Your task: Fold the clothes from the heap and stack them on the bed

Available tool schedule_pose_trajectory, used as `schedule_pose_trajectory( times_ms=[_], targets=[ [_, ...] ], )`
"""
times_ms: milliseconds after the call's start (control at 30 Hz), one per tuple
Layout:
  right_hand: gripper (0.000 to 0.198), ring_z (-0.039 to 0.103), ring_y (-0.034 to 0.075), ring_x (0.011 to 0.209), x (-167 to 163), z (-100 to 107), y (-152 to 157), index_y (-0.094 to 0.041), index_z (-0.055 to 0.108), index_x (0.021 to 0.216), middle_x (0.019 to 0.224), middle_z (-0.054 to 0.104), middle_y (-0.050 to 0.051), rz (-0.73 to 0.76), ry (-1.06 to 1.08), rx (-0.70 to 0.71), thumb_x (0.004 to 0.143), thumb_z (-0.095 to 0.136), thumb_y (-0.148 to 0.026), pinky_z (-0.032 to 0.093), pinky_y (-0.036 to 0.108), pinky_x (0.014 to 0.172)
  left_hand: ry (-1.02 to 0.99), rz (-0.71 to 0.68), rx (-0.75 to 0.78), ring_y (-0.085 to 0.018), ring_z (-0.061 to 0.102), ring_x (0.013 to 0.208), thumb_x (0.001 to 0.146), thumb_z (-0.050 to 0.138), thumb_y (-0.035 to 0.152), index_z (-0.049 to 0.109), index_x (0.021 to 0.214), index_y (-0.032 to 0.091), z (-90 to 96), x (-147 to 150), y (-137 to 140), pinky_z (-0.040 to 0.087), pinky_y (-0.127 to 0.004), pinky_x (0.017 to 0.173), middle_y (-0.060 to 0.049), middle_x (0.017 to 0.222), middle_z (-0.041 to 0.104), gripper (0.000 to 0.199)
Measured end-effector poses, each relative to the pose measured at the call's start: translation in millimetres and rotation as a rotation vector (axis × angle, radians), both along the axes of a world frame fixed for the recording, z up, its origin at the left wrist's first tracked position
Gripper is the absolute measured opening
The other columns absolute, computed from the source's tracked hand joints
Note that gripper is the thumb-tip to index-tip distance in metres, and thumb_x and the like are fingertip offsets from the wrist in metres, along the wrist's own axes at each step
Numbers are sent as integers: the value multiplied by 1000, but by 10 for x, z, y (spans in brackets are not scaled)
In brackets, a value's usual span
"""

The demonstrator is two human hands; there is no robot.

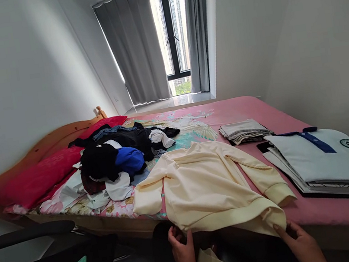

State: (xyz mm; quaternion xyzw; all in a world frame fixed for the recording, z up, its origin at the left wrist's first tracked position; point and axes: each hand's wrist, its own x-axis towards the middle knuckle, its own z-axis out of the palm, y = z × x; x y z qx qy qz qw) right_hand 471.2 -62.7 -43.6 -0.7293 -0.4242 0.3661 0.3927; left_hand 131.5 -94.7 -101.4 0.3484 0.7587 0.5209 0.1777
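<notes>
A pink-covered bed is stretched across the middle of the frame. At its near edge, in the lower centre, a cream sweatshirt is laid out flat, its sleeves spread to either side and its hem turned toward the bottom of the frame, partly hung over the edge. A loose heap of dark, blue and white clothes is piled at centre left. At right, a stack topped by a white polo shirt is set out, with a smaller folded stack placed just above and to its left. In the lower right, the hem's corner is pinched by the right hand, thumb on top. At bottom centre, the hem's other end is met by the left hand, half open; whether cloth is gripped there cannot be told. The hem is apparently being straightened; a firm, even hold at both corners seems called for.
</notes>
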Motion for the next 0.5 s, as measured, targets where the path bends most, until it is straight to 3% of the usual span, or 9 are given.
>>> schedule_pose_trajectory(
  times_ms=[100, 300, 400, 500],
  targets=[
    [61, 65, 29, 79, 22, -67, 0, -19, 64, 93, 79, 72, 6, 3, -27, -24, 55, 58, -65, 50, 35, 69, -239, -17, -14, -25, 65, 92, 70, 57, 55, 48, 106, 17, 94, 57, 38, 50, -35, 80, -13, 102, 66, 54],
    [64, 63, 28, 77, -56, -84, -7, -18, 61, 101, 79, 70, 6, 25, -72, -33, 58, 58, -64, 48, 35, 68, -287, 37, 6, -24, 62, 70, 67, 52, 59, 57, 81, 18, 345, 102, 97, 48, -35, 66, -7, 74, 67, 43],
    [48, 61, 25, 67, -23, 50, 30, -21, 61, 89, 69, 66, 2, -10, -155, 34, 62, 53, -59, 46, 34, 61, -315, 89, 41, -20, 56, 56, 66, 45, 57, 54, 73, 20, 652, -76, 131, 46, -33, 57, -2, 59, 61, 39],
    [30, 58, 22, 64, 78, 205, 128, -21, 54, 77, 68, 62, 1, -106, -245, 227, 63, 50, -47, 45, 32, 61, -328, 160, 83, -17, 52, 55, 64, 45, 53, 52, 69, 21, 1113, -414, 216, 44, -30, 54, 1, 55, 57, 33]
  ],
)
